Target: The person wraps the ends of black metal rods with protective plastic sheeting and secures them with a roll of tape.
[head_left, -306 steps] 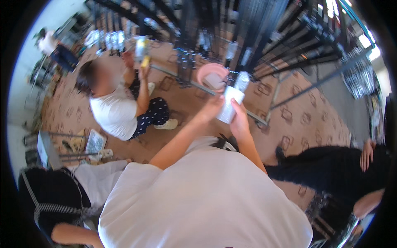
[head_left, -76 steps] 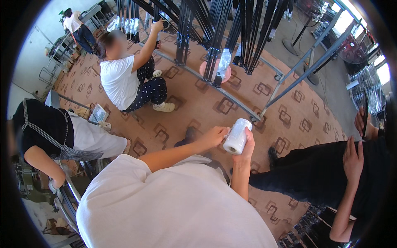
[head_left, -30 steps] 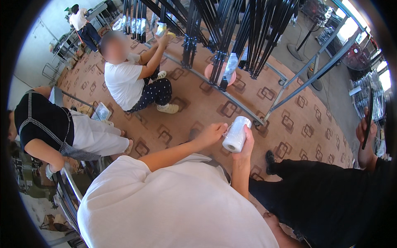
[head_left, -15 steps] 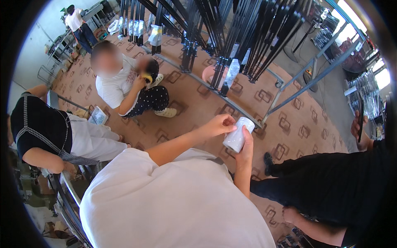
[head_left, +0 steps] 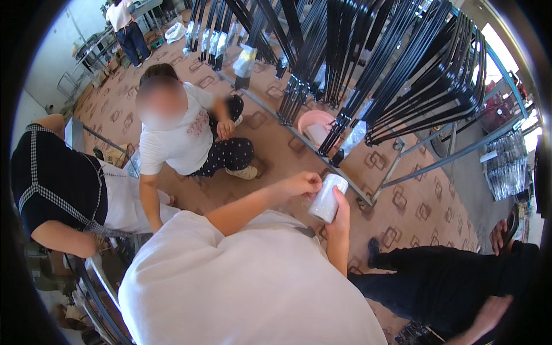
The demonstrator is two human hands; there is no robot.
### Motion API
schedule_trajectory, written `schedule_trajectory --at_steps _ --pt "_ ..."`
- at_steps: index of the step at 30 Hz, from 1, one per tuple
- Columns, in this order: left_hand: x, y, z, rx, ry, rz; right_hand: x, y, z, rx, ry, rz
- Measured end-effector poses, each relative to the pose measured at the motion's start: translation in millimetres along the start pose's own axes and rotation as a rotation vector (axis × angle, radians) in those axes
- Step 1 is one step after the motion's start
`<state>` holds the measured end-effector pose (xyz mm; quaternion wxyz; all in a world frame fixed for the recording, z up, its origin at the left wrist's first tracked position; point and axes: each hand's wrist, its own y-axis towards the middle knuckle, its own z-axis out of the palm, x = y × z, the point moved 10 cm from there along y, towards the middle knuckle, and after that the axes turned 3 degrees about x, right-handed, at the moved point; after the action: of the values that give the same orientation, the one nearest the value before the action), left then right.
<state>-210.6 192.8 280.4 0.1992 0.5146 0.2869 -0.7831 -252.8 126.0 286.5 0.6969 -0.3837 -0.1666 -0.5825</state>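
White roll (head_left: 326, 198) gripped upright in our right hand (head_left: 339, 215), just above our white shirt (head_left: 247, 287).

We clamp the right hand around the roll from below; our left hand (head_left: 300, 184), fingers pinched together, picks at its upper edge at ten o'clock of the roll; nothing looks pulled free yet, so we judge the work barely begun; at nine o'clock a seated person in white (head_left: 184, 132) sits on the patterned floor (head_left: 414, 201); farther, at twelve o'clock, a pink basin (head_left: 313, 121) lies under racks of black rods (head_left: 368, 57).
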Motion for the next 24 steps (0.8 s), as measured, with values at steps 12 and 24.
schedule_trajectory --at_steps 12,24 --pt "-25.2 22.5 0.0 0.072 -0.075 0.079 14.4 18.0 -4.4 0.022 0.054 -0.052" --pt "-20.6 28.4 29.5 0.165 0.159 0.045 31.9 3.6 -15.0 -0.090 -0.037 -0.078"
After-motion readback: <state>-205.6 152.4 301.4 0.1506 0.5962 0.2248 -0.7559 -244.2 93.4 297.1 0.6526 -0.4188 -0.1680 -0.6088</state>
